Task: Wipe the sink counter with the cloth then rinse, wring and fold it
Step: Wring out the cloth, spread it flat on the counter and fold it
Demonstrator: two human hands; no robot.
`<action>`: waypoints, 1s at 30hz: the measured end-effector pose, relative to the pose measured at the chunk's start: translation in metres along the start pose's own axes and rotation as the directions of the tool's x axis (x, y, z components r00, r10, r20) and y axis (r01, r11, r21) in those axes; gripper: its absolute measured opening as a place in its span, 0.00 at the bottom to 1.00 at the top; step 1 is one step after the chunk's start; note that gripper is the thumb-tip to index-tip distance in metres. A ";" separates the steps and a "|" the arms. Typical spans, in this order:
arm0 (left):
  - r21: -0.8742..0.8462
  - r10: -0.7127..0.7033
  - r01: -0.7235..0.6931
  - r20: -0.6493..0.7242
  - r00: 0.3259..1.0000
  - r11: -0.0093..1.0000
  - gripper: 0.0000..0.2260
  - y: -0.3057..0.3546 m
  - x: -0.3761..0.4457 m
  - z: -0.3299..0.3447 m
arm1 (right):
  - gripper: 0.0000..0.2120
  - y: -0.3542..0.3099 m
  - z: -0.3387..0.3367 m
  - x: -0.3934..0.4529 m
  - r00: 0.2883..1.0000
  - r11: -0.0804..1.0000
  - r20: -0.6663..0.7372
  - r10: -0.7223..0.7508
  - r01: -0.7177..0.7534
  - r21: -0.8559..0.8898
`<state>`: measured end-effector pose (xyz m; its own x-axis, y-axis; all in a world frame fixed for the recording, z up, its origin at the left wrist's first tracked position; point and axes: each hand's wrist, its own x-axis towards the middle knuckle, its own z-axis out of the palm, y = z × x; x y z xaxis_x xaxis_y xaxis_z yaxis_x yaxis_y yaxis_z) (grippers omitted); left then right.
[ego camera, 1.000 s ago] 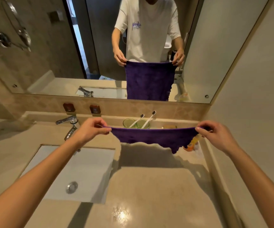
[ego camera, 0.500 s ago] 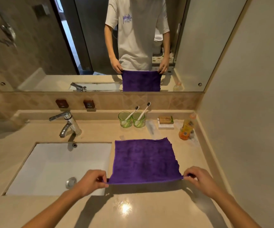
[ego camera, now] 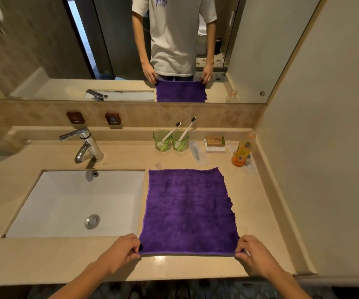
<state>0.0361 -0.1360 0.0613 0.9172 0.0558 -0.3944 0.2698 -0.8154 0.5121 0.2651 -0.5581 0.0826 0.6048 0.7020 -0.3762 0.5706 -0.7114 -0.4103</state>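
Purple cloth (ego camera: 188, 210) spread flat, single layer, on the beige worktop (ego camera: 260, 212) just right of the white sink (ego camera: 75, 203). Right edge frayed; both near corners pinched.

The left hand (ego camera: 123, 248) and right hand (ego camera: 250, 250) cover the near corners of the cloth (ego camera: 188, 212), so the pinch itself is hidden. Both forearms run off the bottom edge at 6 o'clock. The labels on the two tags (ego camera: 94, 119) at 11 o'clock and the bottle (ego camera: 241, 152) at 1 o'clock are too small to read. The mirror (ego camera: 45, 50) is cut off at 12 o'clock.
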 end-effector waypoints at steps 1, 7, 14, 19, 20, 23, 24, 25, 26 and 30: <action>0.014 0.002 -0.002 0.005 1.000 1.000 0.13 -0.001 0.000 0.004 | 0.03 0.001 0.005 0.000 1.000 1.000 -0.013 0.007 -0.007 -0.003; 0.047 0.012 -0.011 -0.031 0.999 0.999 0.10 -0.005 -0.002 0.024 | 0.03 0.006 0.027 -0.008 0.998 1.000 -0.064 0.024 -0.025 -0.003; 0.073 -0.050 0.053 -0.041 0.998 0.996 0.18 -0.012 -0.004 0.035 | 0.08 0.013 0.043 -0.012 0.985 0.998 -0.166 0.039 -0.047 -0.048; 0.141 -0.022 0.025 -0.024 0.999 0.990 0.07 -0.004 -0.007 0.034 | 0.10 0.014 0.044 -0.019 0.986 0.993 -0.163 0.035 -0.054 -0.110; 0.148 -0.015 0.017 -0.013 1.000 0.989 0.06 -0.003 -0.007 0.033 | 0.13 0.016 0.044 -0.022 0.989 0.989 -0.141 0.041 -0.060 -0.134; 0.155 0.012 -0.016 0.024 1.000 0.988 0.03 -0.001 -0.009 0.028 | 0.23 0.023 0.046 -0.028 0.995 0.973 -0.090 0.042 -0.061 -0.223; 0.154 0.030 -0.034 0.025 0.999 0.988 0.04 -0.003 -0.009 0.026 | 0.24 0.024 0.047 -0.029 0.996 0.970 -0.083 0.041 -0.060 -0.236; 0.174 0.052 -0.056 0.025 0.998 0.983 0.04 -0.005 -0.009 0.022 | 0.23 0.024 0.047 -0.029 0.995 0.970 -0.087 0.039 -0.059 -0.236; 0.193 0.072 -0.076 0.025 0.997 0.978 0.06 -0.007 -0.010 0.020 | 0.21 0.024 0.047 -0.028 0.994 0.972 -0.100 0.033 -0.055 -0.229; 0.283 0.069 -0.068 0.006 0.998 0.957 0.15 -0.015 -0.016 0.016 | 0.19 0.016 0.040 -0.024 0.993 0.973 -0.112 0.022 -0.048 -0.226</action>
<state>0.0131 -0.1337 0.0475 0.9319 -0.0043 -0.3627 0.1128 -0.9470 0.3009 0.2378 -0.5853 0.0517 0.6760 0.6777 -0.2894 0.6522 -0.7331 -0.1931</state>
